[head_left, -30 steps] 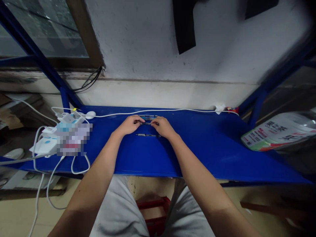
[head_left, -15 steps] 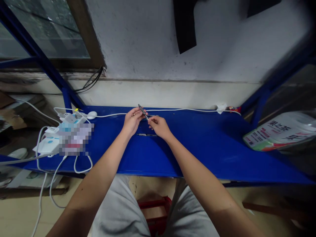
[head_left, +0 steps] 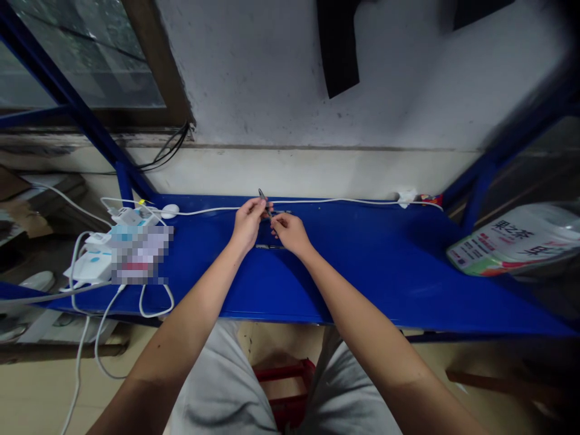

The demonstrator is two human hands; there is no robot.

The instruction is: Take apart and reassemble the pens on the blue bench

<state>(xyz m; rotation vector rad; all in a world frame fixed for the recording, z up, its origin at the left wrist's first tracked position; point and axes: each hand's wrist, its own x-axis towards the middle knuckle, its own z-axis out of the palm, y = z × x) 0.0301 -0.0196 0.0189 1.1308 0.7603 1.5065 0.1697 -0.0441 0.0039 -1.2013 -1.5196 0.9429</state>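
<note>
A slim dark pen (head_left: pixel 261 194) is held between both hands above the blue tabletop. My left hand (head_left: pixel 247 225) is closed around its upper part, the thumb pressed against it. At the pen's lower end, the fingertips of my right hand (head_left: pixel 290 232) pinch it. Another thin dark pen (head_left: pixel 268 246) lies on the table below my hands, its right end close to my right wrist. Behind the fingers a further thin, pen-like piece (head_left: pixel 283 212) shows partly; my hands hide the rest.
The blue table (head_left: pixel 362 272) reaches to the wall. White power strips (head_left: pixel 97 257) and looped cables stand at the left. A white cable (head_left: pixel 335 200) runs along the back edge. At the right lies a large labelled plastic bottle (head_left: pixel 512 241). Crumpled tissue (head_left: pixel 406 198) sits at the back right.
My left hand has shifted slightly right, nearer my right hand. The held pen has turned a little more upright.
</note>
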